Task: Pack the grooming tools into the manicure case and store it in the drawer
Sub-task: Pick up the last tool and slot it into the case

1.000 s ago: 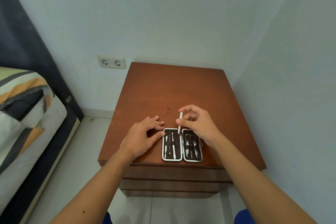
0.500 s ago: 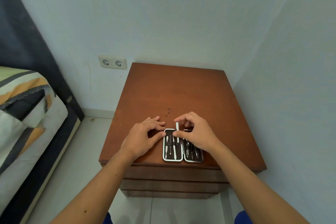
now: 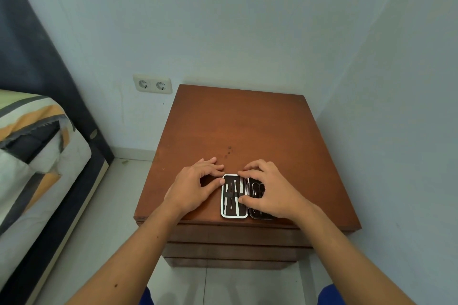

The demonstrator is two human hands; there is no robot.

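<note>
The open manicure case, dark inside with a silver rim, lies on the brown nightstand near its front edge. Slim silver tools sit in the left half and small scissors in the right half. My left hand grips the case's left edge and top-left corner with thumb and fingers. Over the right half, my right hand pinches a thin white tool that lies along the hinge side of the left half. It hides most of the right half.
Shut drawer fronts stack below the nightstand top. A bed with a striped cover stands at the left across a strip of tiled floor. A double wall socket sits behind, and a wall runs close on the right.
My right hand has come down from above the case's far edge, bringing the thin white tool from upright to flat inside the case. My left hand has stayed on the case.
</note>
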